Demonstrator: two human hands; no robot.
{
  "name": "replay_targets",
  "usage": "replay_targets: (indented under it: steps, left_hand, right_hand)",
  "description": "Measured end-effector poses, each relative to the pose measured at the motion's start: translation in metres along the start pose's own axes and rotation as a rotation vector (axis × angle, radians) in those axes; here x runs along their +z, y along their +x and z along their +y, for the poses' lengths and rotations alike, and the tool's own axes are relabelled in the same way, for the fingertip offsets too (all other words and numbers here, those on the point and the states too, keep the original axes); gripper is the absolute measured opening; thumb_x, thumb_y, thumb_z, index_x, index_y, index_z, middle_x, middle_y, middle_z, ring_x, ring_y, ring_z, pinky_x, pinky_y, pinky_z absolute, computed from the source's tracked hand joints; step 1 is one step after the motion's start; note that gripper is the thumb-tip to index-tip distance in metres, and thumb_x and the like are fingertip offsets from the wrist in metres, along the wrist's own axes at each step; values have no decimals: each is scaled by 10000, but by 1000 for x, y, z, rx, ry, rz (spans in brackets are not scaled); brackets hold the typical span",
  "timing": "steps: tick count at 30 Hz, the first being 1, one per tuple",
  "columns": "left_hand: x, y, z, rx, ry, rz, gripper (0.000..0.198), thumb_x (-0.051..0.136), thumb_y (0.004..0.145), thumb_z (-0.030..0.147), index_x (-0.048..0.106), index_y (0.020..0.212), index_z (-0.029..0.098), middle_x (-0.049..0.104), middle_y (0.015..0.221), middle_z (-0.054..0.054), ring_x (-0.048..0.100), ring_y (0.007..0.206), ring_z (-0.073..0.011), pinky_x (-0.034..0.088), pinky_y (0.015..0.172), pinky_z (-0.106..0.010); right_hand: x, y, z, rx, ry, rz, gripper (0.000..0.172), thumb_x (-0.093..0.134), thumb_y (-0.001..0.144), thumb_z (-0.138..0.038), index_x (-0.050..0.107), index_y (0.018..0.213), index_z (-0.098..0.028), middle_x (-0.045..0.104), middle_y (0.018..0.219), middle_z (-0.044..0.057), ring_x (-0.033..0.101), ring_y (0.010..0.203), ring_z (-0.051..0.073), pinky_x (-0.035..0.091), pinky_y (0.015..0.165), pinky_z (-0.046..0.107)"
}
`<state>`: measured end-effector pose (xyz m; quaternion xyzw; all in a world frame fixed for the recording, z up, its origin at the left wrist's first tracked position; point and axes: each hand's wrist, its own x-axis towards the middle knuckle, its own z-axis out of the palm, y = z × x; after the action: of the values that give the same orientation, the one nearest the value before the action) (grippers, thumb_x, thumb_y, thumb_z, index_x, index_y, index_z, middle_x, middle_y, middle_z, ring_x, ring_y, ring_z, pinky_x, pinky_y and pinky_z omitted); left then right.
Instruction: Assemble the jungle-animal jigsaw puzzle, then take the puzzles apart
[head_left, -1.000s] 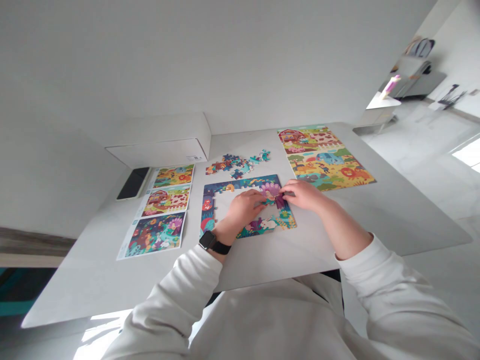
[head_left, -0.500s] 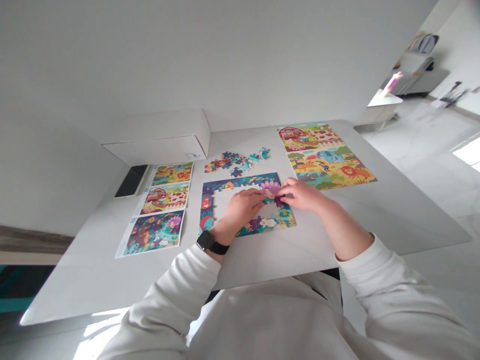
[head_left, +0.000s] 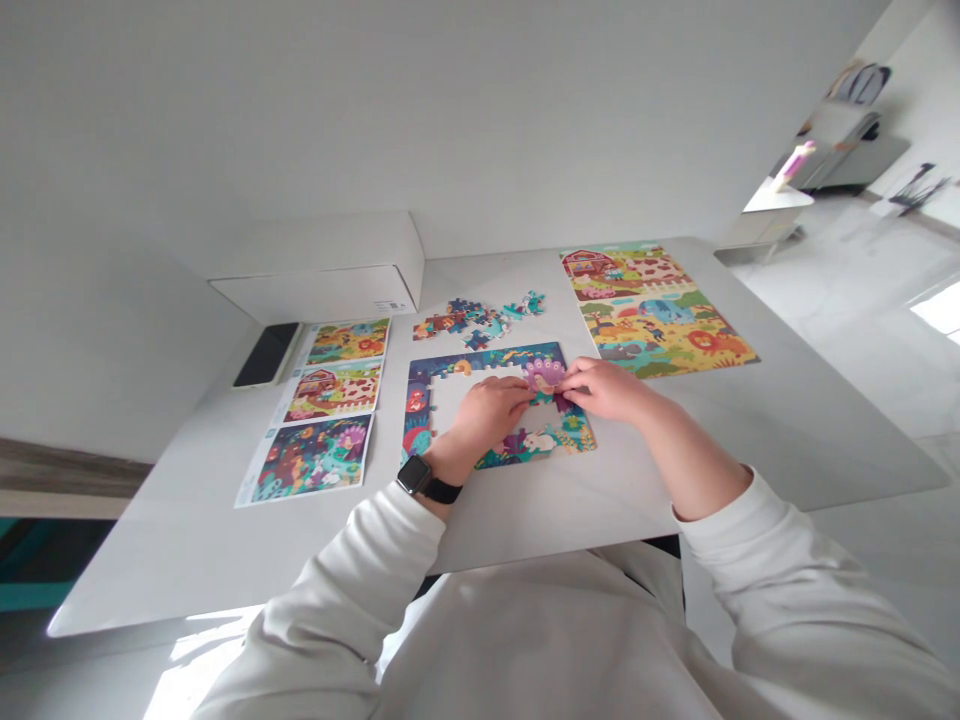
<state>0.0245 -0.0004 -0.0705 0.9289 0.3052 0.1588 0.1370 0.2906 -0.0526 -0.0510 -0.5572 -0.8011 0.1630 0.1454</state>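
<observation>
The peacock [head_left: 545,373] lay in the puzzle's [head_left: 495,357] upper right, on the table [head_left: 540,520]. The left hand [head_left: 487,412], fingers bent, and right hand [head_left: 606,387], fingertips nearly together, met its sides; I couldn't tell whether either gripped a piece. Loose pieces [head_left: 459,319] lay beyond, a large picture [head_left: 664,318] right, a sheet [head_left: 330,392], phone [head_left: 268,354] and box [head_left: 319,290] left.

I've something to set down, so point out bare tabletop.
Bare: table at left front, between printed pictures and left sleeve; at right, between large animal picture and right sleeve. Crowded: unfinished puzzle under left hand and right hand, loose pieces behind it.
</observation>
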Motion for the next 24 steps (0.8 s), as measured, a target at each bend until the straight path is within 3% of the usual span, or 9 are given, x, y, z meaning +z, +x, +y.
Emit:
replay_targets:
  steps: [11,15,24]
  left_hand:
    - [-5,-7,10,-12,90,-52,324,612,1010,196,788,1270,277,749,1403,-47,718,1226,-270,560,1070,-426]
    - [-6,-9,13,-1,106,-54,334,589,1020,205,757,1302,266,707,1475,-57,679,1275,-275,532,1111,-452]
    - [-9,-11,18,0,155,-99,357,553,1027,220,715,1344,233,682,1519,-54,645,1250,-292,509,1107,-471]
  right_hand:
    - [-2,1,-11,19,-37,-5,267,668,1011,-218,864,1177,-291,734,1154,79,715,1042,229,528,932,324]
    - [2,2,-13,14,-42,13,325,694,998,-224,823,1290,-281,714,1171,96,699,1077,241,526,981,340]
    - [13,6,-14,38,-115,21,318,687,1004,-244,832,1280,-306,686,1159,99,673,1102,250,508,1033,359]
